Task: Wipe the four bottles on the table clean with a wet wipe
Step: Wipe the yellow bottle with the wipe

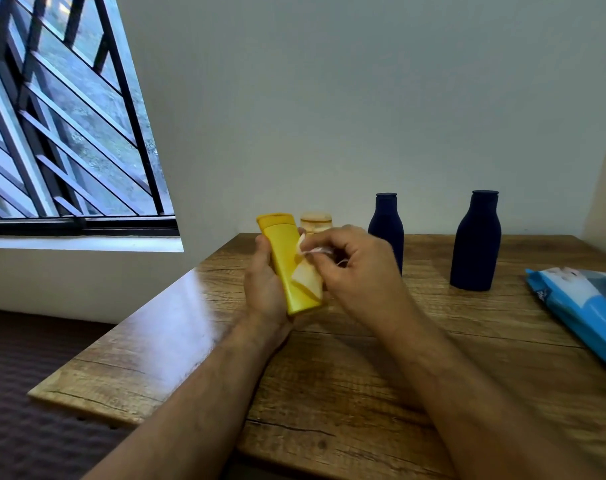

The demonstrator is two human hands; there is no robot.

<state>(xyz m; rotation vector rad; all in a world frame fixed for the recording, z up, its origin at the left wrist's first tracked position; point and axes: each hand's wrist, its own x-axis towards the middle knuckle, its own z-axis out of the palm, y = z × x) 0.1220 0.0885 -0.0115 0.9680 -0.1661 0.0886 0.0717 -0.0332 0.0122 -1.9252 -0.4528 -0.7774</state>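
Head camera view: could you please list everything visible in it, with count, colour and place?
yellow bottle: 1, yellow, held above the table, tilted
wet wipe: 1, white, against the yellow bottle's front
pale bottle: 1, light yellow, at the table's back behind the hands, mostly hidden
dark blue bottles: 2, navy, upright at the table's back right
wipes pack: 1, blue and white, lying at the table's right edge
table: 1, wood-grain brown, against the wall
window: 1, dark-barred, at left
left hand: grips the yellow bottle
right hand: pinches the wet wipe
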